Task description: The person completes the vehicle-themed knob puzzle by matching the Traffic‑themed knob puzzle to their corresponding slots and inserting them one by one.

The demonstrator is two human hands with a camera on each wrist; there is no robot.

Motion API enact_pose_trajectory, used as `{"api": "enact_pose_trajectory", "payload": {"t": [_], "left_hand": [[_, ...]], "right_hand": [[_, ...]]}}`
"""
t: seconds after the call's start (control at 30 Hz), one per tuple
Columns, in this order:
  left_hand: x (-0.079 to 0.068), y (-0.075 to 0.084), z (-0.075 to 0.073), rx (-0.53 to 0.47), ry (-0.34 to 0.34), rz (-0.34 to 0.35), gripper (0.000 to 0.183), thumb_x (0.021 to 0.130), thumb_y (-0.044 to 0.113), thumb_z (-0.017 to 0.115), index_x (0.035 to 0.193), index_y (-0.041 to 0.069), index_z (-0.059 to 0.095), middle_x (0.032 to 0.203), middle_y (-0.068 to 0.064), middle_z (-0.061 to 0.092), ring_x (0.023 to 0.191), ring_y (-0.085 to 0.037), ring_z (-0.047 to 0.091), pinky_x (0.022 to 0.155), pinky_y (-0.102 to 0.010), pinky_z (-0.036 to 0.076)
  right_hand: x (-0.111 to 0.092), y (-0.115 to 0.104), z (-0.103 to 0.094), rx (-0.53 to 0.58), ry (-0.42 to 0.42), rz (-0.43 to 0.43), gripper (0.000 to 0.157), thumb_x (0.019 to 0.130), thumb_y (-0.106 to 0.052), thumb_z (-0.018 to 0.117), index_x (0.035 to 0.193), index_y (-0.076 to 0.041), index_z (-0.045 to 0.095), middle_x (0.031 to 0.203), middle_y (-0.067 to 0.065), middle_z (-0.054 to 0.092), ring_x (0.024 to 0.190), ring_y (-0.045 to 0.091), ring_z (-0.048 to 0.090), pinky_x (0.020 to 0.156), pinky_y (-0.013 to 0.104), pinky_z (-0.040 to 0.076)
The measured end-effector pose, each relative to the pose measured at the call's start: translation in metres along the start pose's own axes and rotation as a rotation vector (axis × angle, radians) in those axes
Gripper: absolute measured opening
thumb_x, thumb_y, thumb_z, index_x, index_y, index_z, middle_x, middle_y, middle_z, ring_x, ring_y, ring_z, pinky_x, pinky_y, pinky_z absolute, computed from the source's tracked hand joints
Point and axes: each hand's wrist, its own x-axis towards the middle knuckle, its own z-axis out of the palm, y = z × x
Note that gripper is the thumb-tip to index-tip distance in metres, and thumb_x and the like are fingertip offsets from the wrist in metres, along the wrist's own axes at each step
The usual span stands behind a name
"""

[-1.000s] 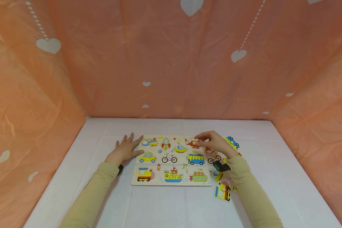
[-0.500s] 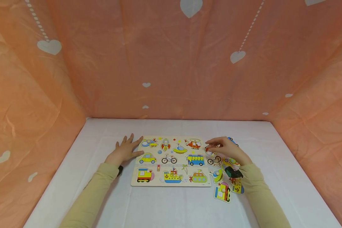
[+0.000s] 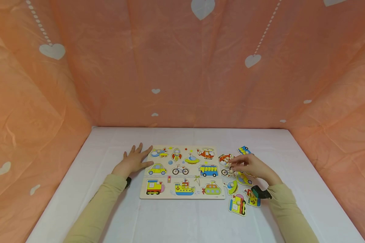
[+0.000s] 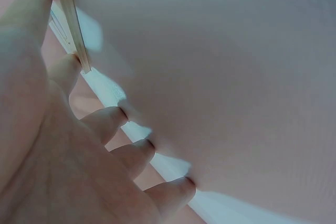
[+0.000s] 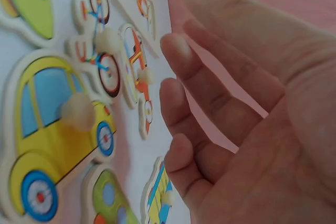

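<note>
A wooden vehicle puzzle board point(image 3: 192, 177) lies flat on the white table. My left hand point(image 3: 132, 162) has its fingers spread, with the thumb and index finger touching the board's left edge. Over the loose pieces on the right hovers my right hand point(image 3: 252, 166), loosely bent and holding nothing. Nearest to its fingertips are the helicopter piece point(image 3: 224, 159) and the bicycle piece point(image 3: 225, 172). A wooden knob sticks up from the yellow car piece point(image 5: 55, 114) in the right wrist view. The green submarine piece point(image 5: 111, 198) is partly cut off there.
Other loose pieces lie right of the board: a bus point(image 3: 242, 150), a flying saucer point(image 3: 232, 188), a train point(image 3: 237, 206) and a ship point(image 3: 253, 201). An airplane piece point(image 3: 158, 153) and a rocket piece point(image 3: 176, 156) sit in the board. Pink cloth point(image 3: 182, 84) walls surround the table.
My right hand has moved from the helicopter picture on the board rightward and nearer to me, over the loose pieces. The left hand has stayed at the board's edge.
</note>
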Motion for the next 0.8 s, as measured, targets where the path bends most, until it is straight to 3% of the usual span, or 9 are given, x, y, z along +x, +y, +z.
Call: {"api": "enact_pose_trajectory", "payload": {"t": [0.33, 0.57, 0.8], "left_hand": [[0.0, 0.001, -0.001, -0.004, 0.001, -0.001, 0.079, 0.089, 0.051, 0.061, 0.152, 0.017, 0.028, 0.154, -0.029, 0.008, 0.137, -0.055, 0.002, 0.101, -0.074, 0.003], [-0.002, 0.002, -0.002, -0.005, 0.004, 0.004, 0.078, 0.089, 0.052, 0.06, 0.152, 0.016, 0.028, 0.154, -0.03, 0.009, 0.137, -0.056, 0.002, 0.101, -0.074, 0.003], [-0.001, 0.001, 0.0, -0.012, 0.004, 0.007, 0.078, 0.089, 0.051, 0.06, 0.152, 0.017, 0.028, 0.154, -0.03, 0.009, 0.137, -0.056, 0.002, 0.101, -0.075, 0.003]], "right_hand": [[-0.016, 0.006, 0.003, 0.061, -0.058, 0.042, 0.028, 0.086, -0.016, 0.073, 0.11, -0.003, 0.071, 0.104, 0.008, 0.07, 0.076, 0.012, 0.054, 0.062, 0.021, 0.045], [-0.025, 0.009, 0.006, 0.106, -0.096, 0.015, 0.026, 0.086, -0.013, 0.072, 0.11, -0.002, 0.07, 0.107, 0.01, 0.069, 0.091, 0.013, 0.062, 0.074, 0.022, 0.049], [-0.03, 0.011, 0.01, 0.124, -0.129, 0.03, 0.025, 0.086, -0.013, 0.072, 0.11, -0.007, 0.072, 0.109, 0.007, 0.069, 0.098, 0.02, 0.059, 0.074, 0.022, 0.047]]}}
